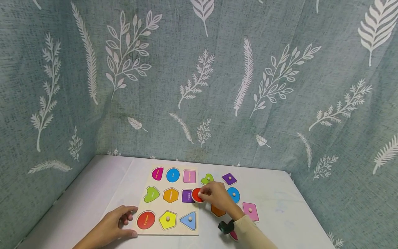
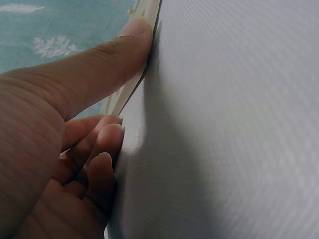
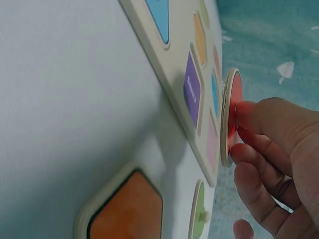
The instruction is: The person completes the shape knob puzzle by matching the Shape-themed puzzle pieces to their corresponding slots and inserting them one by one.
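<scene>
My right hand [image 1: 216,196] pinches a red circle puzzle piece [image 3: 233,119] by its small knob. The disc hangs over the right part of the wooden shape board [image 1: 168,232], partly covering the purple square slot [image 1: 187,196] in the head view. At the board's left edge rests my left hand [image 1: 115,221], its thumb [image 2: 134,40] against the edge and the other fingers loosely bent beside it. The red circular slot [image 1: 145,220] shows bare at the near left. A yellow pentagon [image 1: 168,218] and a blue triangle [image 1: 188,221] with knobs sit in the front row.
Loose knobbed pieces lie right of the board: a green heart [image 1: 207,178], purple square [image 1: 229,178], blue oval [image 1: 234,195], pink rectangle [image 1: 251,211] and orange hexagon [image 3: 130,209]. A magenta piece [image 1: 234,236] is partly hidden by the right wrist. Patterned cloth [image 1: 199,86] hangs behind the table.
</scene>
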Demonstrator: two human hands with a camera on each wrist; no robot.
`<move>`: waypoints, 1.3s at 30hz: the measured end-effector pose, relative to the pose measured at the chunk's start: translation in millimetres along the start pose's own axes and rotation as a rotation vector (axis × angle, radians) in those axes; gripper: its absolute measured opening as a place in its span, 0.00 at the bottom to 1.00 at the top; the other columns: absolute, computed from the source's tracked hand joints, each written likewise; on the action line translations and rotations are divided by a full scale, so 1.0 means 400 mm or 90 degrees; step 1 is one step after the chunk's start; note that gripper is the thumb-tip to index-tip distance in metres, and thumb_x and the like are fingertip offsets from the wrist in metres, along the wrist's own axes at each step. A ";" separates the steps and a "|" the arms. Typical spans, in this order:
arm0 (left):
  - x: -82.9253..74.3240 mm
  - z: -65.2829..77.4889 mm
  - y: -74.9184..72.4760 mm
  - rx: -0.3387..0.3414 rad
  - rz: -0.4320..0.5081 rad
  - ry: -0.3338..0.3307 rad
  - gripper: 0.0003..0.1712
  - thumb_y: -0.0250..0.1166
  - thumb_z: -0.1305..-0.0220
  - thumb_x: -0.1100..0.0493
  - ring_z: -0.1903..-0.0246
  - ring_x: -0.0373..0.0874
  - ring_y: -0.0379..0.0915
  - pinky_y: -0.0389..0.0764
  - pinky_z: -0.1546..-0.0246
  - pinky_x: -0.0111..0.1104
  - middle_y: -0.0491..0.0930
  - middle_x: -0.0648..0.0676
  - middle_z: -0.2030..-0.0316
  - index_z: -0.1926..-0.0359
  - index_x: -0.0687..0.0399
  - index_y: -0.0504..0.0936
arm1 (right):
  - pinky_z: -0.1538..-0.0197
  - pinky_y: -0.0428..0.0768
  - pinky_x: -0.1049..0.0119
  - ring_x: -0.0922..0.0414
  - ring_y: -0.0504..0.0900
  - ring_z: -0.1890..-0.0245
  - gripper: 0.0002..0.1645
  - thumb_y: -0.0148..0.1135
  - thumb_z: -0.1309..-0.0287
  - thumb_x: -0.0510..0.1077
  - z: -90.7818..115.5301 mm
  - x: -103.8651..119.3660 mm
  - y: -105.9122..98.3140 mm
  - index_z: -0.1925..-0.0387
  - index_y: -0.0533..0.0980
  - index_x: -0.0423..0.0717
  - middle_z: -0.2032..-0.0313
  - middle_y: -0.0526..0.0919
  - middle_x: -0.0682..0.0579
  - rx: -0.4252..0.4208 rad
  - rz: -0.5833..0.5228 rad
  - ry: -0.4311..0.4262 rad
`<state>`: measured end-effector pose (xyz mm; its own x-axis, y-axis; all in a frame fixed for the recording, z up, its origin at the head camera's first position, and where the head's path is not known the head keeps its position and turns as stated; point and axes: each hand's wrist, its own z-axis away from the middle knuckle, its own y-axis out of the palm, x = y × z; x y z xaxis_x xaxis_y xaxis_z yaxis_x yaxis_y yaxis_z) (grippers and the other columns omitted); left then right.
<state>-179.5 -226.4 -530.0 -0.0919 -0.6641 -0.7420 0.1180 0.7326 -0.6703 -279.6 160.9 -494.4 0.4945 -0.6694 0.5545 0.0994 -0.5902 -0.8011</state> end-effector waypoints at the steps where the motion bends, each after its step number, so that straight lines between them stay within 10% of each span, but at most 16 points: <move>1: 0.000 0.001 0.000 0.000 0.000 0.001 0.49 0.88 0.67 0.48 0.65 0.43 0.70 0.76 0.65 0.26 0.71 0.49 0.68 0.43 0.65 0.80 | 0.66 0.77 0.71 0.66 0.74 0.71 0.05 0.73 0.38 0.48 -0.002 0.003 0.002 0.69 0.87 0.54 0.74 0.77 0.66 0.002 0.000 -0.006; 39: 0.002 0.003 -0.003 0.005 0.002 0.020 0.47 0.88 0.66 0.50 0.66 0.41 0.69 0.76 0.65 0.27 0.71 0.48 0.68 0.43 0.66 0.80 | 0.66 0.75 0.76 0.70 0.72 0.72 0.06 0.75 0.39 0.48 -0.051 0.154 0.109 0.69 0.88 0.52 0.73 0.79 0.67 0.061 -0.017 -0.055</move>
<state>-178.7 -228.1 -529.7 -0.1221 -0.6566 -0.7443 0.1259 0.7336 -0.6678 -262.4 84.7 -490.3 0.5629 -0.6097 0.5580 0.1940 -0.5588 -0.8063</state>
